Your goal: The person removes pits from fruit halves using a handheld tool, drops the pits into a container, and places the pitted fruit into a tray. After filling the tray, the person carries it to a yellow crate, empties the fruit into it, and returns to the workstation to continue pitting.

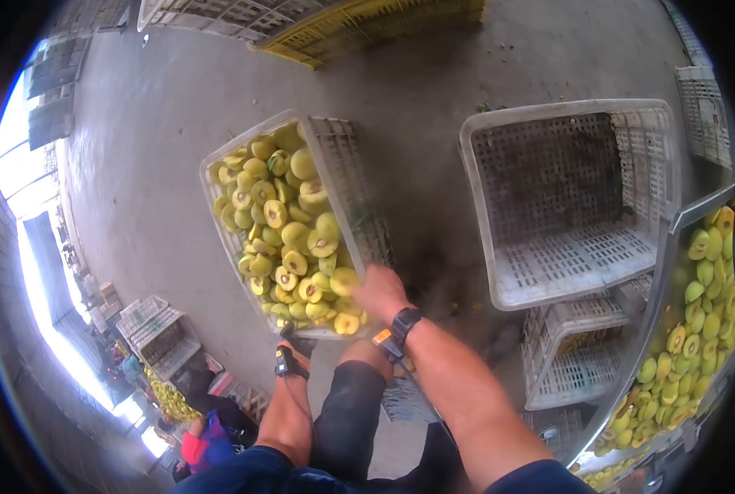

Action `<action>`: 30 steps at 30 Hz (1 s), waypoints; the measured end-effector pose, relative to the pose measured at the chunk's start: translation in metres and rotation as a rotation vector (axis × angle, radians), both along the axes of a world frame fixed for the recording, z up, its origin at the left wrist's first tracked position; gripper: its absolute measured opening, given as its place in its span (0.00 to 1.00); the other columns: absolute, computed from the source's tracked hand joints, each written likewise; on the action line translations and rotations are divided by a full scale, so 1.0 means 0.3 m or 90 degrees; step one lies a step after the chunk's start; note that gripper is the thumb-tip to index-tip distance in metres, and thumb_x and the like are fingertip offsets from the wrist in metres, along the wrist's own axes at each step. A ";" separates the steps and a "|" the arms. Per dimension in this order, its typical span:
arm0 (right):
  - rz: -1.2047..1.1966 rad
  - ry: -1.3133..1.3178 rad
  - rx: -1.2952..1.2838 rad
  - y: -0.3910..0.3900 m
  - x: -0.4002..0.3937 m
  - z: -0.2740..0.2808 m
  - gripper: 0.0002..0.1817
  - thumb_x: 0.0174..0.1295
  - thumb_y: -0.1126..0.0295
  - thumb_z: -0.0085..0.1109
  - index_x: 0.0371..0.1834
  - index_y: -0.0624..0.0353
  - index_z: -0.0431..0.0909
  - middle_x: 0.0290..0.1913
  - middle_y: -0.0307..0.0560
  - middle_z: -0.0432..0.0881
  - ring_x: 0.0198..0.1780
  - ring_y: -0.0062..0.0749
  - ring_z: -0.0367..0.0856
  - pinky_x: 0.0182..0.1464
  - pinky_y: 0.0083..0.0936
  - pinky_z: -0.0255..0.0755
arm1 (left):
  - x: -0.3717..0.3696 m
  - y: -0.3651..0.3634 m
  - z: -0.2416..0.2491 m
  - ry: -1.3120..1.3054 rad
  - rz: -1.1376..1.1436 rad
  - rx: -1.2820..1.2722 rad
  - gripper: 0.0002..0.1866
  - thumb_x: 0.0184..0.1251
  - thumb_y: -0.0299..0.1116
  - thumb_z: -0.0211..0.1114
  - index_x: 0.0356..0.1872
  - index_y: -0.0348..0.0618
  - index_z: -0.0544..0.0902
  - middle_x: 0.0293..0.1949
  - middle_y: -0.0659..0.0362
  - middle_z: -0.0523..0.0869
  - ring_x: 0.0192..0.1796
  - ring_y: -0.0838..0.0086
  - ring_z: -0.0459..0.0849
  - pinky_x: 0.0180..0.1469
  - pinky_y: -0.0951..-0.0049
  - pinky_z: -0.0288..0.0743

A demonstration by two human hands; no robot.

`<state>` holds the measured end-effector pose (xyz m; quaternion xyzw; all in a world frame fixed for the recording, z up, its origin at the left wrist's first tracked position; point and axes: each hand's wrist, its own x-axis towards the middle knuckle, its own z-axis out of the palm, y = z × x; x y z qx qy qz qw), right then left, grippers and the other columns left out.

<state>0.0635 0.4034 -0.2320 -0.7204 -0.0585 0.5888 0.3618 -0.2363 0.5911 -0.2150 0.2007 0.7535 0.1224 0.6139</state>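
A white plastic crate (332, 181) full of yellow-green fruit halves (289, 235), several showing a brown pit or hollow, stands in front of me. My right hand (380, 294) is closed on its right rim near the front corner; a dark watch and a small orange-and-black device sit at that wrist. My left hand (298, 347) is by the crate's near edge, its fingers hidden. Another small device is strapped to the left wrist.
To the right, a white crate (577, 243) lies on its side above another crate (569, 354). A metal-edged bin (660, 305) holds more fruit halves. Yellow (367, 31) crates stand at the back. A person (211, 432) works at lower left near stacked crates (165, 342).
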 end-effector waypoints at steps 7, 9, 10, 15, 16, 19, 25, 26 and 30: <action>-0.005 -0.039 0.019 -0.038 0.033 0.009 0.23 0.61 0.62 0.65 0.54 0.69 0.85 0.52 0.72 0.88 0.59 0.63 0.86 0.64 0.48 0.79 | -0.015 0.107 0.012 0.197 0.259 -0.082 0.20 0.81 0.38 0.62 0.68 0.44 0.81 0.66 0.52 0.86 0.65 0.55 0.85 0.69 0.42 0.76; -0.019 -0.058 0.009 -0.037 0.046 0.010 0.23 0.61 0.62 0.65 0.54 0.68 0.86 0.51 0.72 0.88 0.58 0.64 0.86 0.63 0.49 0.79 | 0.014 0.109 0.014 0.207 0.265 -0.086 0.19 0.79 0.37 0.65 0.64 0.41 0.83 0.60 0.53 0.88 0.58 0.56 0.87 0.63 0.48 0.80; -0.037 -0.082 0.010 -0.032 0.054 0.000 0.22 0.60 0.63 0.64 0.52 0.69 0.86 0.50 0.72 0.88 0.56 0.65 0.87 0.62 0.49 0.80 | 0.065 0.047 0.039 0.114 0.130 -0.024 0.19 0.77 0.37 0.69 0.61 0.38 0.85 0.55 0.51 0.89 0.52 0.56 0.88 0.57 0.52 0.82; -0.103 -0.106 -0.031 -0.060 0.133 0.021 0.23 0.61 0.61 0.65 0.54 0.65 0.86 0.51 0.71 0.88 0.58 0.66 0.86 0.61 0.49 0.80 | 0.250 -0.011 0.073 0.025 -0.045 0.072 0.18 0.74 0.35 0.74 0.56 0.32 0.87 0.47 0.51 0.91 0.45 0.60 0.89 0.48 0.57 0.86; -0.126 -0.129 -0.011 -0.069 0.130 0.019 0.23 0.61 0.60 0.65 0.56 0.63 0.86 0.52 0.70 0.88 0.59 0.65 0.86 0.62 0.48 0.79 | 0.278 -0.014 0.074 -0.003 -0.015 0.085 0.17 0.74 0.33 0.73 0.55 0.31 0.86 0.46 0.50 0.90 0.44 0.59 0.90 0.45 0.56 0.87; -0.128 -0.149 -0.069 -0.094 0.186 0.040 0.23 0.61 0.61 0.65 0.57 0.63 0.85 0.52 0.69 0.89 0.59 0.64 0.86 0.62 0.46 0.79 | 0.353 -0.008 0.060 0.016 -0.151 0.100 0.16 0.77 0.34 0.68 0.59 0.37 0.83 0.50 0.51 0.90 0.46 0.58 0.91 0.47 0.55 0.89; -0.207 -0.229 -0.151 -0.144 0.242 0.031 0.23 0.61 0.62 0.63 0.57 0.63 0.85 0.51 0.64 0.91 0.55 0.58 0.89 0.61 0.42 0.79 | 0.504 -0.022 0.048 -0.044 -0.182 0.078 0.14 0.75 0.27 0.67 0.57 0.33 0.82 0.48 0.51 0.89 0.46 0.61 0.91 0.44 0.58 0.93; -0.221 -0.245 -0.167 -0.157 0.260 0.024 0.23 0.61 0.62 0.63 0.57 0.63 0.86 0.50 0.63 0.91 0.55 0.58 0.89 0.60 0.42 0.79 | 0.514 -0.032 0.027 -0.041 -0.195 0.080 0.14 0.75 0.26 0.67 0.57 0.33 0.82 0.48 0.51 0.89 0.47 0.61 0.91 0.44 0.58 0.94; -0.269 -0.287 -0.223 -0.156 0.302 0.018 0.23 0.60 0.63 0.62 0.56 0.64 0.85 0.50 0.63 0.91 0.54 0.58 0.89 0.59 0.43 0.79 | 0.545 -0.066 -0.020 -0.089 -0.146 0.051 0.16 0.72 0.25 0.71 0.59 0.36 0.83 0.48 0.52 0.89 0.43 0.63 0.90 0.40 0.59 0.93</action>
